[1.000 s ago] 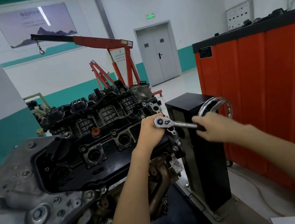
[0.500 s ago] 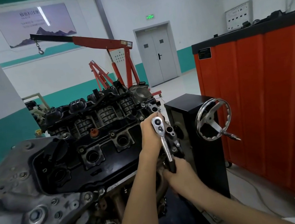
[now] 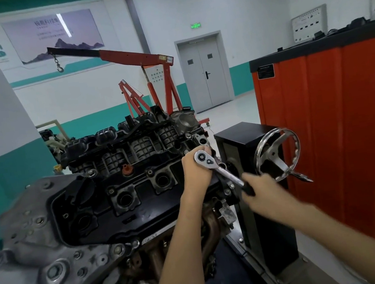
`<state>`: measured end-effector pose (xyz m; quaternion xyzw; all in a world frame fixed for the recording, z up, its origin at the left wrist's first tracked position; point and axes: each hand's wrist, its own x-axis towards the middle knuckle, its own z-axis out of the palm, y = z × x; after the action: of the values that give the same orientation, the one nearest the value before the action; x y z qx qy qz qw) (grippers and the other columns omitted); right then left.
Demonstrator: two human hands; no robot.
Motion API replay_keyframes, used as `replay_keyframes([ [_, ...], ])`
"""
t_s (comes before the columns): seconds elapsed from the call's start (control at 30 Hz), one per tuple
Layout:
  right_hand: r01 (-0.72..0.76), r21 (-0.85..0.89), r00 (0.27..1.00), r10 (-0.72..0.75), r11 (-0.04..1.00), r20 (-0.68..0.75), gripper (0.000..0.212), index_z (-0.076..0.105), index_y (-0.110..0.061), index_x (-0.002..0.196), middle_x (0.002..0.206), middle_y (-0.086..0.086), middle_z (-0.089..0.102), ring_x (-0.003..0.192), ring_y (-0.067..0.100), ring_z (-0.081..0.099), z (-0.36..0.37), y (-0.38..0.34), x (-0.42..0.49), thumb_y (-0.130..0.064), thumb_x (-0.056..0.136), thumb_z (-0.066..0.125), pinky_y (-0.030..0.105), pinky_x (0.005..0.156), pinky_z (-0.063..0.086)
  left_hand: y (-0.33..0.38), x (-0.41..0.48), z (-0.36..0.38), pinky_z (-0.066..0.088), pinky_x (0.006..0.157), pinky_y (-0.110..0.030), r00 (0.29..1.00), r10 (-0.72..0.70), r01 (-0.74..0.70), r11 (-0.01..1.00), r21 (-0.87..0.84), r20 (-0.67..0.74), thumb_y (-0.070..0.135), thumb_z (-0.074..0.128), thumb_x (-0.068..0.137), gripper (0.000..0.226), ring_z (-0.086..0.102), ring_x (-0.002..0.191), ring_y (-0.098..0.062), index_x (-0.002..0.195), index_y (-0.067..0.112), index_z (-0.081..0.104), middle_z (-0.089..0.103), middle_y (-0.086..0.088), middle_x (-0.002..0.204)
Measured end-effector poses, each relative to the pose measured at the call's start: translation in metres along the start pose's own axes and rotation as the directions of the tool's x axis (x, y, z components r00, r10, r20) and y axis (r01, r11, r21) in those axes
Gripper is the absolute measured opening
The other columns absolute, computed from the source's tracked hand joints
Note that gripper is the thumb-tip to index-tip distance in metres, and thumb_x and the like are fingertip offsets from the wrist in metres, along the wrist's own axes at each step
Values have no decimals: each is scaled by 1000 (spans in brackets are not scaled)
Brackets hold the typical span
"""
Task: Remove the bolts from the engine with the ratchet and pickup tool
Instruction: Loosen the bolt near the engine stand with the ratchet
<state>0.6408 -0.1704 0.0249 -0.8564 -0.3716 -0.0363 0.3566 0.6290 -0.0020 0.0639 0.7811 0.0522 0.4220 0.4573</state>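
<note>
Ratchet (image 3: 225, 172) held at the right end of the engine (image 3: 123, 175).
Its round head is clasped by the left hand (image 3: 196, 171) against the engine's upper corner; its black handle, slanted down to the right, is gripped by the blurred right hand (image 3: 267, 194).

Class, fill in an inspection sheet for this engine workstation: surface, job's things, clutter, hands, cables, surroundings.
Surface: pale floor, no bench in view; engine beside a black stand with a handwheel.
Job's things: ratchet set at the engine's end nearest the stand; pickup tool not seen.
Clutter: small dark items on top of the orange cabinet, unidentifiable.
Hands: left hand holds the ratchet head; right hand, blurred, grips its handle.
Cables: nothing seen.
Surroundings: red engine crane, grey double door, white and teal walls.
</note>
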Motion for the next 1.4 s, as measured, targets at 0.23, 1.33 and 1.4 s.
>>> replay_keyframes([
  [0.23, -114, 614, 992, 117, 781, 35, 9, 57, -17, 85, 65, -3, 58, 56, 11, 54, 67, -44, -32, -9, 85, 58, 27, 54, 43, -2, -2, 10, 19, 48, -13, 998, 60, -60, 998, 26, -9, -17, 50, 79, 65, 24, 45, -1, 47, 33, 26, 30, 13, 42],
  [1.33, 281, -584, 957, -266, 761, 114, 13, 40, -18, 94, 65, -7, 38, 69, 22, 57, -68, 9, 54, -22, 91, 51, 25, 53, 32, 0, -3, -6, 21, 53, -27, 996, 49, -54, 997, 60, 71, -8, 54, 85, 51, 24, 50, -6, 50, 20, 29, 28, 9, 46],
  [1.4, 211, -426, 977, -197, 880, 76, 13, 41, -19, 93, 70, -4, 46, 70, 20, 58, -42, 9, 36, -20, 90, 54, 25, 54, 40, -3, -4, -2, 22, 52, -26, 999, -15, 14, 999, -29, -47, -3, 52, 91, 52, 23, 49, -6, 52, 20, 26, 27, 10, 46],
])
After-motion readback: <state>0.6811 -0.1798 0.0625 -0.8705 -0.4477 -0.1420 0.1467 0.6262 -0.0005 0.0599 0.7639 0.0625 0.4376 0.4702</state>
